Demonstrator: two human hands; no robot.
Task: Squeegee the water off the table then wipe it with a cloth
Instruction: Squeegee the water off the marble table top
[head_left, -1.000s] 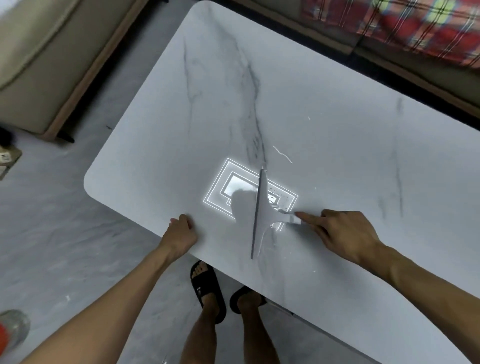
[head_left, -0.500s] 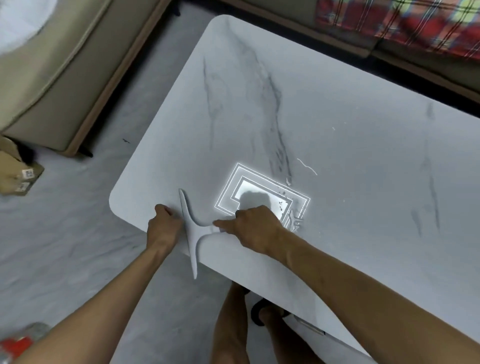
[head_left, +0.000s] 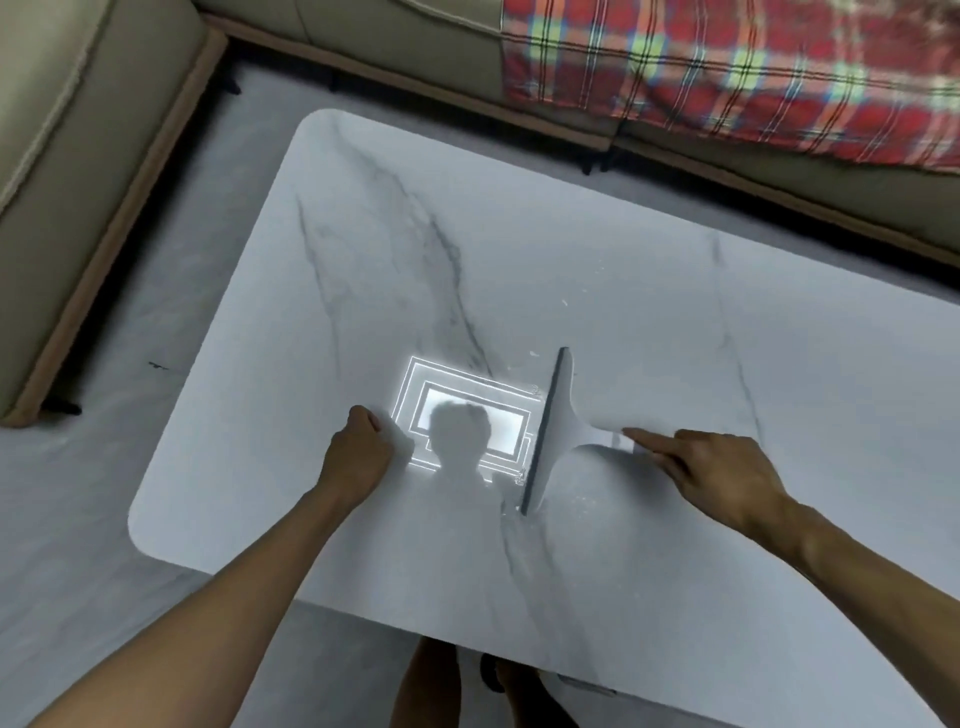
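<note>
Near the middle of the grey-veined white marble table (head_left: 675, 312) sits the white T-shaped squeegee with a dark blade edge (head_left: 553, 431). Its blade runs far to near, slightly slanted, dark edge facing left. The handle points right into the right hand (head_left: 727, 470), which grips its end, forefinger stretched along it. The left hand (head_left: 358, 449) rests fisted on the table, with nothing visible in it

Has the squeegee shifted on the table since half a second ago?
Yes. The squeegee was at the left edge of the table, left of the dark vein; now it lies right of that vein, held by the right hand.
</note>
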